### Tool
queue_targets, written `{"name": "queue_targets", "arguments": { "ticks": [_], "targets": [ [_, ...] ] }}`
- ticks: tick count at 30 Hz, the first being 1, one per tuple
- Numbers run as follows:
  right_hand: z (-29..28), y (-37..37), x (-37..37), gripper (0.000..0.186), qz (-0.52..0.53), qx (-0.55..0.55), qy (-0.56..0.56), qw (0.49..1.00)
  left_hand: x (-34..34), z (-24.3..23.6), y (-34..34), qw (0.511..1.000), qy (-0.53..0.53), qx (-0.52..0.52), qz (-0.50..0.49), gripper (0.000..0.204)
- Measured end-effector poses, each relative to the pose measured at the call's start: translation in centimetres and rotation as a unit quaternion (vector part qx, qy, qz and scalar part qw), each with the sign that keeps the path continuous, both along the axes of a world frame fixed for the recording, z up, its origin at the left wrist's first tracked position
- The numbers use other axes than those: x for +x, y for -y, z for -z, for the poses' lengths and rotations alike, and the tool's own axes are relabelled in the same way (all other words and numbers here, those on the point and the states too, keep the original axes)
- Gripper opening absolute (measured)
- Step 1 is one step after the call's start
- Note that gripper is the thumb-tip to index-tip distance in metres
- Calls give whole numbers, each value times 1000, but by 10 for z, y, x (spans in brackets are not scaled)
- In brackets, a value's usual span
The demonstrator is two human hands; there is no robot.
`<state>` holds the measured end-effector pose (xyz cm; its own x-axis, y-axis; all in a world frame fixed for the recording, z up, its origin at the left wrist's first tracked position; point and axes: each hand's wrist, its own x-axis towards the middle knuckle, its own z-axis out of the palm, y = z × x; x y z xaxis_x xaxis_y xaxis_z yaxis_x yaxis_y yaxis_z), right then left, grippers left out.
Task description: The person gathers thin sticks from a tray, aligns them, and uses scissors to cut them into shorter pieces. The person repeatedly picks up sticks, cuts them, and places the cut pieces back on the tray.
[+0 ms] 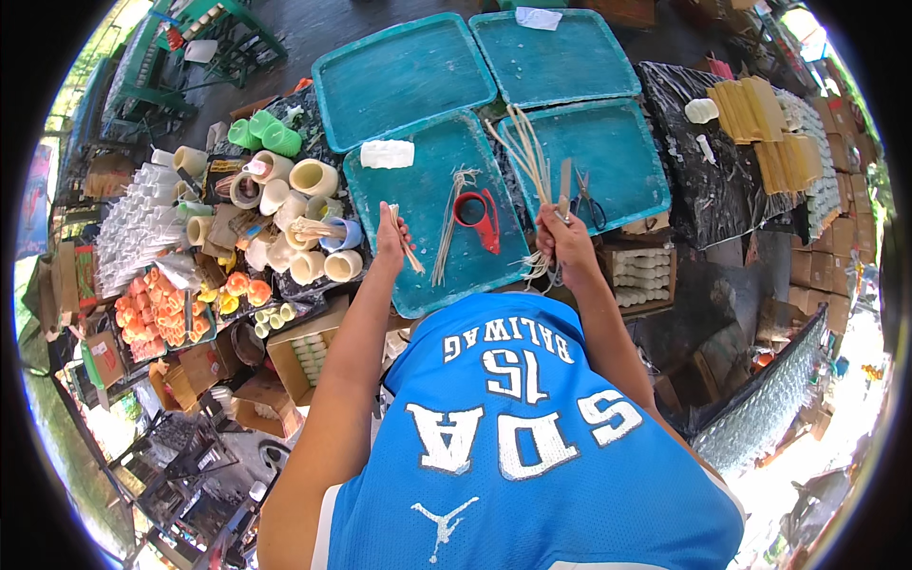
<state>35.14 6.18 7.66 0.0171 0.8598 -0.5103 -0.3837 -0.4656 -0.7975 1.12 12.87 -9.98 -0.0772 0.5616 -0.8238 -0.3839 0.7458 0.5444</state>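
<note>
My left hand (391,239), above the left side of the near-left tray, is closed around a thin bunch of short pale wick-like strands (395,215). My right hand (566,239) grips a larger bundle of long pale strands (528,157) that fan out upward, with ends hanging below the fist. A flat metal blade (565,179) rises from the same hand; its handle is hidden. Between my hands, more strands (446,233) lie on the tray beside a red tape dispenser (481,218). Dark-handled scissors (591,207) rest on the near-right tray, close to my right hand.
Several green trays (404,81) join into the work surface. A white block (388,154) sits on the near-left one. Pale cylinders (313,177), orange pieces (157,313) and white stacks (147,223) crowd the left. Yellow slabs (750,109) lie on black sheeting (674,142) at right.
</note>
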Motion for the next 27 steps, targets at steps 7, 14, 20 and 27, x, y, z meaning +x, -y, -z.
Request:
{"name": "queue_targets", "arguments": {
  "ticks": [7, 14, 20, 27],
  "targets": [
    [-3, 0, -21, 31, -29, -30, -39, 998, 16, 37, 4, 913, -345, 153, 154, 55],
    [3, -3, -26, 32, -28, -29, -33, 999, -4, 43, 31, 800, -498, 254, 217, 45],
    [1, -5, -25, 31, -34, -33, -12, 999, -4, 35, 32, 734, -583, 274, 217, 31],
    [-2, 0, -28, 30, -50, -36, -1, 998, -3, 36, -11, 778, -561, 112, 260, 28]
  ]
}}
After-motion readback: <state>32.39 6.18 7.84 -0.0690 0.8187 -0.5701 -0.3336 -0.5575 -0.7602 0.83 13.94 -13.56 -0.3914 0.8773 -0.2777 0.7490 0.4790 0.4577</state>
